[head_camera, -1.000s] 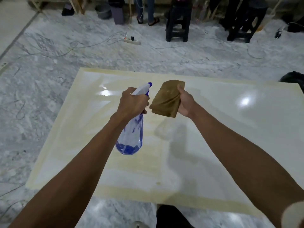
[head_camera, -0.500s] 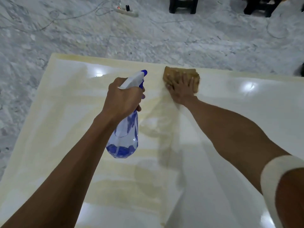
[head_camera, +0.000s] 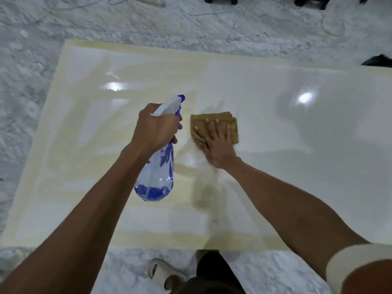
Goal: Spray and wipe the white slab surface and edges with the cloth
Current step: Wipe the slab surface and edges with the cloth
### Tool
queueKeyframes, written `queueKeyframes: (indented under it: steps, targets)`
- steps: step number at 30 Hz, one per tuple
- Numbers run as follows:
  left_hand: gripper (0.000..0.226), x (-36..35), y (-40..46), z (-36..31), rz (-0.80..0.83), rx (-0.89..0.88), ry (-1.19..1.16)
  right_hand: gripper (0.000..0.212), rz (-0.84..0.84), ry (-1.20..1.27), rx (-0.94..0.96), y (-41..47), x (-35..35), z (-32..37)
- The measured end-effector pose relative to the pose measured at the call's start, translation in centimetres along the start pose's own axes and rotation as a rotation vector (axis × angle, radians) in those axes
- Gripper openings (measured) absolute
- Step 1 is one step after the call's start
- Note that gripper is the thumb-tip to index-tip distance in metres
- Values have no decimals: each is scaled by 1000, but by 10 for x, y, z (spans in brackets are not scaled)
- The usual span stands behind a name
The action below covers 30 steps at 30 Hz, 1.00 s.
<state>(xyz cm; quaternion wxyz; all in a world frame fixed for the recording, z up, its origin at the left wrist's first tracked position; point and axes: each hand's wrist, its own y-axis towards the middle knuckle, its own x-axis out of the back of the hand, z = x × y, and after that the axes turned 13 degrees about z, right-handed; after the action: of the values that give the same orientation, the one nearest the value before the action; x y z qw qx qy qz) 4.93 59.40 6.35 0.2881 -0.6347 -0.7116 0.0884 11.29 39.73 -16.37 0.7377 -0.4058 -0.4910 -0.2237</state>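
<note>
The glossy white slab (head_camera: 297,134) lies flat on the floor, with yellowish streaks over its left half and along its edges. A folded tan cloth (head_camera: 212,122) lies near the slab's middle. My right hand (head_camera: 216,143) presses flat on the cloth with straight, spread fingers. My left hand (head_camera: 157,128) grips the neck and trigger of a clear spray bottle (head_camera: 157,177) with blue liquid at its bottom and a white and blue nozzle. It holds the bottle above the slab, just left of the cloth, nozzle pointing away from me.
Grey marbled floor (head_camera: 31,81) surrounds the slab. Cables and a power strip (head_camera: 152,1) lie on the floor at the far edge. A dark object (head_camera: 379,60) sits past the slab's right far corner. My sandalled foot (head_camera: 167,274) stands by the near edge.
My right hand has drawn the cloth from the slab's far edge back toward me to the middle. Earlier it lowered the cloth from the air onto the slab. My left hand kept holding the bottle.
</note>
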Motion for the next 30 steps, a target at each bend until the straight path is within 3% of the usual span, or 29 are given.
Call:
queueKeyframes:
  steps: [10, 15, 17, 19, 21, 25, 30]
  targets:
    - [33, 4, -157, 82, 98, -2, -68, 55, 98, 26, -75, -203, -95, 102]
    - [34, 7, -187, 80, 127, -24, -71, 60, 291, 217, -134, -233, -73, 141]
    - [33, 13, -190, 67, 131, -40, -71, 70, 258, 514, -136, -230, -36, 144]
    - [27, 20, -184, 53, 129, -67, -80, 58, 86, 1021, -209, -221, 10, 138]
    - [24, 28, -170, 38, 116, -93, -74, 46, 75, 1256, -266, -190, 49, 115]
    - [40, 46, -125, 11, 95, -113, -73, 54, 32, 1259, -271, -101, 121, 64]
    - [45, 74, -38, -17, 61, -146, -104, 52, -98, 831, -146, 36, 203, 26]
